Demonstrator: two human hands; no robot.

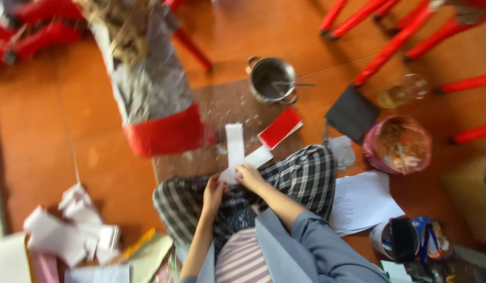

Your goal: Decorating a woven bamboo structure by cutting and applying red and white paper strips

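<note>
Nearest the camera, a grey sleeve (316,246) leads to the right hand (249,177), which with the left hand (214,191) pinches crossed white paper strips (235,149) above the lap. The loosely held strips could slip apart. Beyond lie a red card (280,127) and a pink tub (397,144).

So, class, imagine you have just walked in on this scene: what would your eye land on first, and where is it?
Probably the tall grey papier-mache form with a bright red band, lying across the orange floor at upper left. Next come the left hand and right hand at centre, together holding crossed white paper strips over checked trousers. A steel pot sits above them.
</note>
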